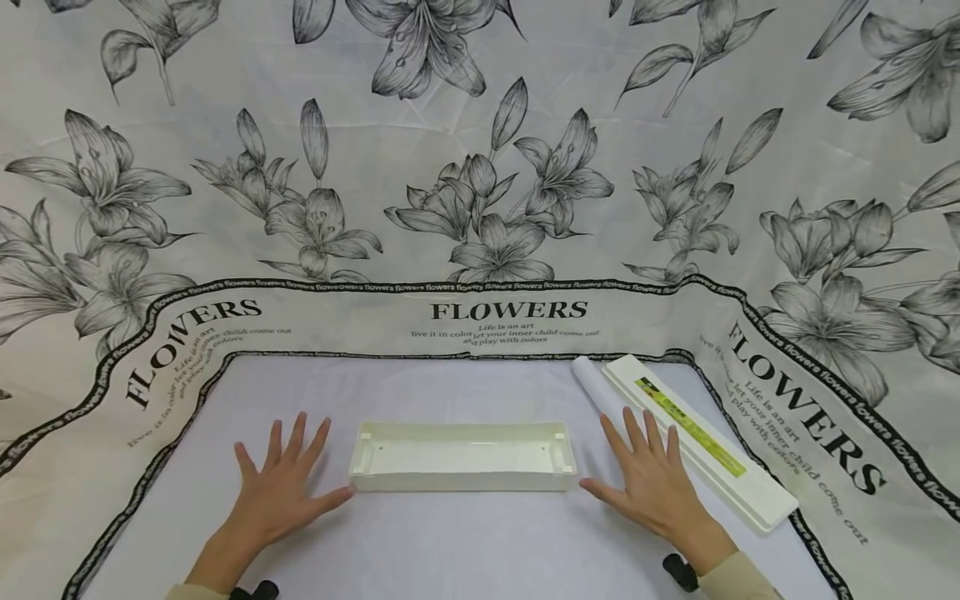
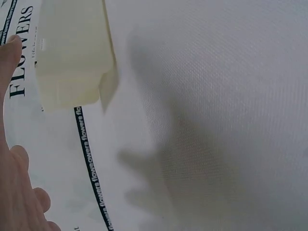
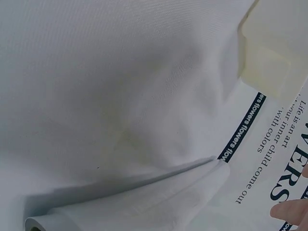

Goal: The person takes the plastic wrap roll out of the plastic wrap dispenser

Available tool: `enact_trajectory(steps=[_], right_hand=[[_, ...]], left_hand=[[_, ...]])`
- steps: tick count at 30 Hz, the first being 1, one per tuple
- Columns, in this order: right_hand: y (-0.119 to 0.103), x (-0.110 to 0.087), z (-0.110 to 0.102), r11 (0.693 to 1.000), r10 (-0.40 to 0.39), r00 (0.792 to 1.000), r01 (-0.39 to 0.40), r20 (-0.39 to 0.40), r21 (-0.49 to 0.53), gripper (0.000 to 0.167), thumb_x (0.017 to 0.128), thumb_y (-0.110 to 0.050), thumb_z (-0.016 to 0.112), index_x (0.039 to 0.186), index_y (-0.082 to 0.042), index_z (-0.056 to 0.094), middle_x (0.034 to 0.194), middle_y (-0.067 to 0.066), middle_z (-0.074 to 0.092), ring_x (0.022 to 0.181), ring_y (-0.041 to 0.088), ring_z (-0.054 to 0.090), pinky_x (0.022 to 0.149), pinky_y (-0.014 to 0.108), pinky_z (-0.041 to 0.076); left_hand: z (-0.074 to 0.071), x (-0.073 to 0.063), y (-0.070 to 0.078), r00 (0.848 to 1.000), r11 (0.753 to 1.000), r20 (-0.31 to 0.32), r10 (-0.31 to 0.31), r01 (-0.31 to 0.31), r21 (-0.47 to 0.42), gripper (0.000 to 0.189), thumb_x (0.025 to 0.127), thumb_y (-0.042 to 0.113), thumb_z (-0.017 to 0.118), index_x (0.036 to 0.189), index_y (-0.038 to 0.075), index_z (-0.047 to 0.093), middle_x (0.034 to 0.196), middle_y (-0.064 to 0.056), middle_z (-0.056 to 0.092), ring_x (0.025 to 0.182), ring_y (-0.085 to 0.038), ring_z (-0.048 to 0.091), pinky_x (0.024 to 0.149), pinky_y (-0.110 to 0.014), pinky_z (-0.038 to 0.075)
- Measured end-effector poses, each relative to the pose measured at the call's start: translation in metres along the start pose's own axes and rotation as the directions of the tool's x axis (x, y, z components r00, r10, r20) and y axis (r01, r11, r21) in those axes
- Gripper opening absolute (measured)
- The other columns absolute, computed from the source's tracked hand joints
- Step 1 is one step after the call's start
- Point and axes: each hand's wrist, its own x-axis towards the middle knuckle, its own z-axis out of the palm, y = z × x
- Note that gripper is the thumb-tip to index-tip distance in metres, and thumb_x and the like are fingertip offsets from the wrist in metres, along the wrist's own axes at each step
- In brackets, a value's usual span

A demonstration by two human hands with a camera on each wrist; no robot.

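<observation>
A long cream plastic box (image 1: 462,458), open at the top, lies lengthwise on the white cloth between the two hands. My left hand (image 1: 277,492) is spread wide at its left, holding nothing, thumb tip near the box's left end. On the other side my right hand (image 1: 648,483) is spread the same way, its thumb close to the box's right end. In the left wrist view the box end (image 2: 72,62) shows beside the fingers (image 2: 21,192). Behind the right fingers lie a white roll (image 1: 592,385) and a long cream lid (image 1: 701,442) with a yellow-green label.
The white tablecloth (image 1: 465,550) covers the table, with a printed FLOWERS border (image 1: 510,312) along the back and sides. Behind it hangs floral fabric (image 1: 465,167). The lid lies slanted across the right border. In the right wrist view the roll (image 3: 144,202) stretches along the bottom.
</observation>
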Motion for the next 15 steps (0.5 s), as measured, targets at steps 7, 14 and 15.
enact_trajectory(steps=[7,14,15], right_hand=[[0.002,-0.002,-0.005,1.000,0.004,1.000,-0.004,-0.018,-0.016,0.102,0.083,-0.078,0.061,0.157,-0.010,0.043,0.161,0.032,0.033,0.148,0.061,0.023,0.113,0.083,0.017],[0.008,-0.003,-0.009,0.999,0.012,0.999,-0.014,-0.043,-0.044,0.103,0.083,-0.079,0.060,0.157,-0.010,0.042,0.161,0.032,0.033,0.149,0.059,0.021,0.113,0.084,0.017],[0.008,-0.003,-0.009,0.999,0.012,0.999,-0.014,-0.047,-0.045,0.103,0.083,-0.080,0.060,0.157,-0.010,0.042,0.161,0.032,0.033,0.149,0.059,0.021,0.112,0.084,0.017]], left_hand=[[-0.007,-0.003,-0.009,1.000,1.000,0.013,-0.004,0.004,0.015,0.110,0.083,0.083,0.057,0.167,0.030,0.010,0.173,-0.020,0.005,0.154,-0.056,0.001,0.105,-0.085,-0.022],[-0.013,-0.003,-0.013,1.000,1.000,-0.002,-0.009,0.009,0.012,0.109,0.083,0.081,0.059,0.167,0.030,0.011,0.172,-0.023,0.009,0.153,-0.058,0.003,0.104,-0.085,-0.022],[-0.013,-0.003,-0.013,1.000,1.000,-0.001,-0.011,0.011,0.012,0.109,0.083,0.081,0.059,0.167,0.031,0.010,0.172,-0.023,0.009,0.153,-0.058,0.003,0.104,-0.085,-0.023]])
